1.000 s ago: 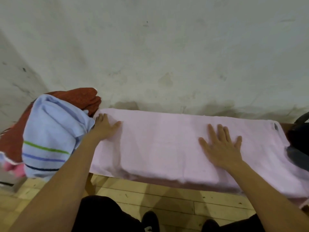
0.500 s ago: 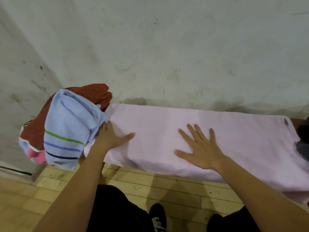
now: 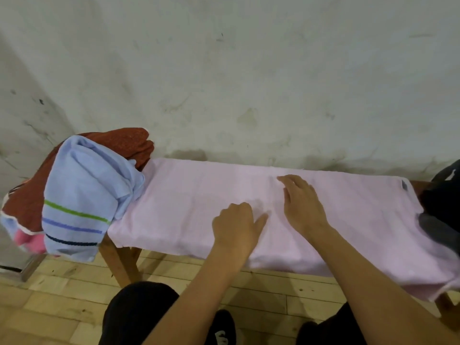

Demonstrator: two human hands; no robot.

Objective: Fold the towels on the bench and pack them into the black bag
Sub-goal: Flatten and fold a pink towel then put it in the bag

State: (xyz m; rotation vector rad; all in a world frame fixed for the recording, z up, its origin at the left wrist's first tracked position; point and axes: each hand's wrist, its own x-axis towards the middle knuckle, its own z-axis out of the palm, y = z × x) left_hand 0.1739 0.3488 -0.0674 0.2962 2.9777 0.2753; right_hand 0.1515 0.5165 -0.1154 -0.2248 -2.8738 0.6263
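Both hands, left hand [image 3: 235, 226] and right hand [image 3: 302, 207], lie flat with fingers extended, gripping nothing, on the pink towel [image 3: 199, 202] spread along the counter [image 3: 117, 260]. Its overhanging right edge could slide off if tugged.

Wooden bench [image 3: 117, 257] standing on a pale plank floor [image 3: 49, 307] against a stained wall, its top almost wholly covered — only a leg at the left and a bare strip at the far right show. A pink towel [image 3: 199, 200] lies spread flat along its length, the near edge hanging over the front. At the left end sits a heap — a blue striped towel [image 3: 82, 195] over a rust-red towel [image 3: 129, 143]; a black bag [image 3: 443, 195] rests at the right end.
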